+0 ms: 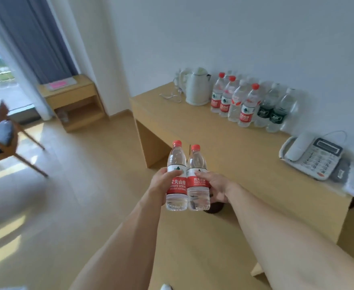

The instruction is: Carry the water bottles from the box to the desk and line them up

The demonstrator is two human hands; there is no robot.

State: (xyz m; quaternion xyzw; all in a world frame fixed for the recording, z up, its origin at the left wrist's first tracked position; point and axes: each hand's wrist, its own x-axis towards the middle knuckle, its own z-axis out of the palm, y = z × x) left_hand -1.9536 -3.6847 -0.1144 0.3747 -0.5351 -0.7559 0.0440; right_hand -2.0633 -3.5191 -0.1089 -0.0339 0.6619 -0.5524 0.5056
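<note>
My left hand [161, 181] grips a clear water bottle [176, 164] with a red cap and red label. Right beside it, touching, my right hand [217, 186] grips a second red-labelled bottle [198, 197]. Both bottles stand upright in the air in front of the wooden desk [234, 147]. At the back of the desk, along the wall, several bottles [246, 105] stand in a row: red-labelled ones on the left, two dark-green-labelled ones [276, 114] on the right. The box is out of view.
A white kettle [198, 88] with its cord stands at the desk's far left. A white telephone [312, 155] lies at the right. A wooden chair [2, 141] stands on the floor to the left, a small wooden side table [73, 101] by the curtain.
</note>
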